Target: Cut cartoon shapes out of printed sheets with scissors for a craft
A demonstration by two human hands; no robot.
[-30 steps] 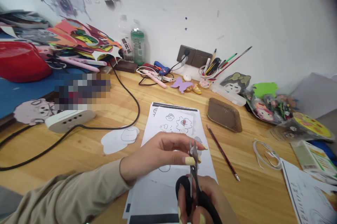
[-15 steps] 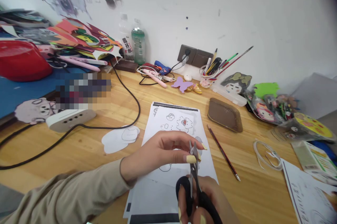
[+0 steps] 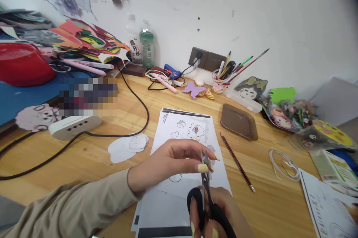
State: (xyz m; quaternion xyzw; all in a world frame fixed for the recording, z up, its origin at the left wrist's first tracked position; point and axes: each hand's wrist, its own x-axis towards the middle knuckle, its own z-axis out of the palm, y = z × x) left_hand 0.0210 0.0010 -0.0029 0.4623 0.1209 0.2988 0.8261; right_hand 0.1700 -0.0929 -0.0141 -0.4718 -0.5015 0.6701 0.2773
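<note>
My right hand grips black-handled scissors, its fingers through the loops. The scissors point away from me, their blades slightly apart. My left hand reaches in from the left above the sheets, thumb and fingers curled around the blade tips. What its fingers pinch is too small and covered to make out. Beneath both hands lie printed paper sheets with line drawings of cartoon figures. White paper cutouts rest on the table left of the sheets, and a dark red pencil lies to their right.
A brown tray sits beyond the pencil. Pens stand in a cup by the wall, near a purple paper butterfly. At the left, a black cable runs past a white power strip. Coiled white cord lies right.
The scissors have shifted very slightly to the left between the fingers of my left hand. My left hand and everything on the table look the same.
</note>
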